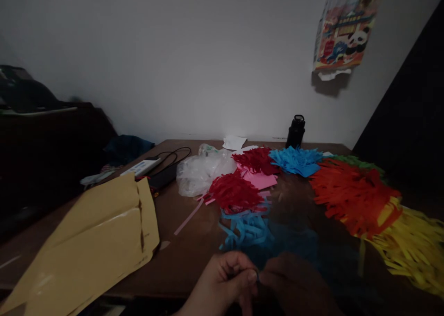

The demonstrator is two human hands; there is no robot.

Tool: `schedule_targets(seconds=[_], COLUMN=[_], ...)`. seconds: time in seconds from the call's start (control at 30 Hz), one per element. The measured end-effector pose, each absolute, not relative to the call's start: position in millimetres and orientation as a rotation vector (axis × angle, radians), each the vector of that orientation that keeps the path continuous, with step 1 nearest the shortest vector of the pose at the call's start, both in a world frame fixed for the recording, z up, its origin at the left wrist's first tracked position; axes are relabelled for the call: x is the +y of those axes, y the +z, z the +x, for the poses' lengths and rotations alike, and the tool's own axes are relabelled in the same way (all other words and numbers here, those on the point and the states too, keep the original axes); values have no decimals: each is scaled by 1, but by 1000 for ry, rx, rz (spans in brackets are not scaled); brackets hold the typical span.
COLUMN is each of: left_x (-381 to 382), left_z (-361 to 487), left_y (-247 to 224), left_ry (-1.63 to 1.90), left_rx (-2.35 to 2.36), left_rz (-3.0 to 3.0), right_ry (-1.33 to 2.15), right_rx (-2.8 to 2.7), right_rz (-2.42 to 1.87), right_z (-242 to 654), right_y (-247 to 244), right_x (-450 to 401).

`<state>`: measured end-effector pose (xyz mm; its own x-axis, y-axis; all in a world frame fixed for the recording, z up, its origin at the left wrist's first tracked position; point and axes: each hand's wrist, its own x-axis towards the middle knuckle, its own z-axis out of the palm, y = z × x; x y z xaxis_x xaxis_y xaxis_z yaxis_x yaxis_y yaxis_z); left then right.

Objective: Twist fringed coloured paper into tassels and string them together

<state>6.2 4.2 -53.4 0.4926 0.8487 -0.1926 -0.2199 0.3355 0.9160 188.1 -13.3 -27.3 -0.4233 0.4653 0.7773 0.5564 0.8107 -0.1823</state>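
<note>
Near the front edge of the table, my left hand is closed in a pinch, thumb against index finger. A small dark curved bit shows at its fingertips, too small to name. My right hand is in deep shadow, its fingers drawn together and meeting the left fingertips; what it holds is hidden. Just beyond the hands lie blue fringed paper strips, with a darker blue sheet to their right. Behind the strips sits a red fringed paper bunch.
Brown envelopes lie at the left, near a power strip. A clear plastic bag sits mid-table. Orange fringe and yellow fringe spread at the right. A black bottle stands by the wall.
</note>
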Motion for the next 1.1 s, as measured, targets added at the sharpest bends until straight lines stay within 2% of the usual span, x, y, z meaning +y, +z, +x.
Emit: schedule_targets(seconds=[0.13, 0.4, 0.63, 0.87, 1.1], left_x=[1, 4, 1, -2, 0], left_z=[2, 4, 4, -5, -7], left_y=[-41, -46, -42, -40, -38], left_ry=[796, 737, 790, 1005, 1106], left_rx=[835, 820, 895, 903, 881], left_rz=[1134, 1061, 1246, 1805, 2042], right_ry=[-25, 121, 165, 334, 166], right_rx=[-2029, -2073, -1936, -1943, -1985], right_rz=[-787, -708, -805, -879, -858], right_z=[187, 191, 185, 189, 185], right_y=[-29, -28, -30, -29, -34], right_x=[-14, -11, -11, -12, -10])
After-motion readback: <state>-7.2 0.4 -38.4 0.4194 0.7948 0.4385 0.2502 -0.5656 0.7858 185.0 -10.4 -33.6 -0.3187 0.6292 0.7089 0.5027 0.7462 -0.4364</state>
